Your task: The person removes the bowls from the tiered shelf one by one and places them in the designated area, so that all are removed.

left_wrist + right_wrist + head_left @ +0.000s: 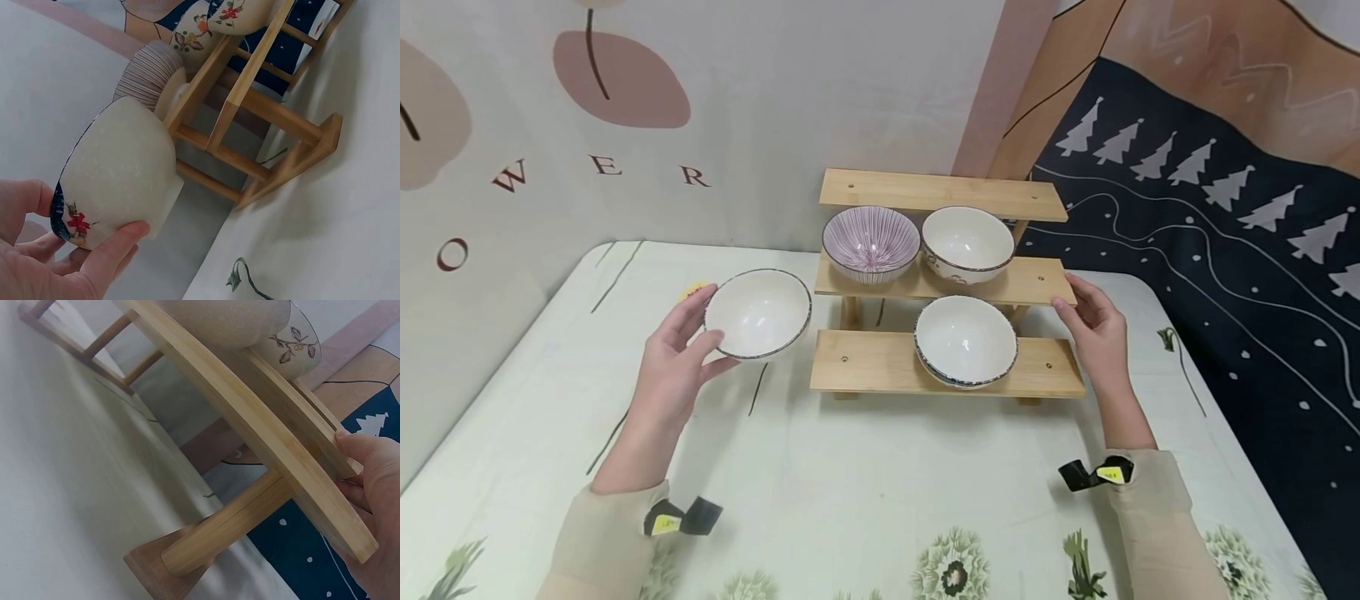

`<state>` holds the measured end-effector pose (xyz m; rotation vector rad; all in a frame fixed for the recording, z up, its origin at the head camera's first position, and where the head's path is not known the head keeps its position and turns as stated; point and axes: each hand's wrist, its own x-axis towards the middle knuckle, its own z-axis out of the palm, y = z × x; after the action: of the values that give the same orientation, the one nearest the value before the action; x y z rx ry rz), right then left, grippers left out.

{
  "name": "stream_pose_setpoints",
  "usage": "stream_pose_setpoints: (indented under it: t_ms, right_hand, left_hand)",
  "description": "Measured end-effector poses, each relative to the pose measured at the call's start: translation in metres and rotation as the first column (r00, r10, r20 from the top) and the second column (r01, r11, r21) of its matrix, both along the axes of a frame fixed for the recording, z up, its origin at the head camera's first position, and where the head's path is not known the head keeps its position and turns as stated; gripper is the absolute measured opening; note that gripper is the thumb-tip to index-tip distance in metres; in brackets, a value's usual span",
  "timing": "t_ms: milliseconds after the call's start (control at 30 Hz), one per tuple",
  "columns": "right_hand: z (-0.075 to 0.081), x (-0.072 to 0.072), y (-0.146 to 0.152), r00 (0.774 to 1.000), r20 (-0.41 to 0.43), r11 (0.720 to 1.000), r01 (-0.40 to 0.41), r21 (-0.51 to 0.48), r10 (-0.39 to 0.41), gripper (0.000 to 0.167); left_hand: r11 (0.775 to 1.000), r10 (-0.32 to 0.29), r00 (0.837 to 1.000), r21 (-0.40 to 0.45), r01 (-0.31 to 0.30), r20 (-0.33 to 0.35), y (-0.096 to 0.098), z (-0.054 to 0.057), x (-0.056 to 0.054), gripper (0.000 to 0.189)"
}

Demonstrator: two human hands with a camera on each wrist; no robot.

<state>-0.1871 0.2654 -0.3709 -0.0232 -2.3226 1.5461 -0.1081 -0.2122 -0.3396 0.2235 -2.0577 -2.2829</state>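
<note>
Far left, a matte off-white wall cloth (820,100) with dusty-pink rounded shapes and dark red capital letters. In front of it, the person's left hand (673,350), beige fabric sleeve (598,533), black strap with a yellow tag (670,518) at the cuff. This hand pinches the round off-white glazed bowl with a thin dark rim (762,315) by its left side, digits on rim and outer wall. Bowl is held up in the air, left of the rack and apart from it; from the left wrist I see a smooth, faintly mottled outside with a red flower and dark blue patch near the rim.

Next, the three-tier pale wooden rack (865,367), flat smooth planks, visible screws. Middle tier, left: round bowl with fine purple radiating stripes (871,240). Just beside it, a glossy cream bowl with a floral outside (967,237). Bottom tier, right half: white round bowl with a dark patterned rim (966,337); can't tell if another is nested under it.

Right of that, the right hand (1097,329) grips the middle plank's right end, thumb against the wood. Behind, navy cloth with pale fir trees (1225,242). Below everything, pale floral tablecloth (850,475).
</note>
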Motion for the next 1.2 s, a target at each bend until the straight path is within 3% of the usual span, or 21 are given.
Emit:
stream_pose_setpoints:
  t_ms: [400,1200]
  right_hand:
    - [0.000,0.000,0.000,1.000,-0.003,0.999,0.005,-0.046,-0.005,0.046]
    - [0.001,-0.001,-0.001,0.999,0.033,0.999,0.029,-0.025,-0.028,0.047]
  left_hand:
    - [1.000,0.027,1.000,-0.001,-0.027,0.016,-0.004,-0.005,-0.016,0.061]
    - [0.997,0.076,0.995,-0.024,-0.075,0.058,-0.008,-0.019,-0.052,0.064]
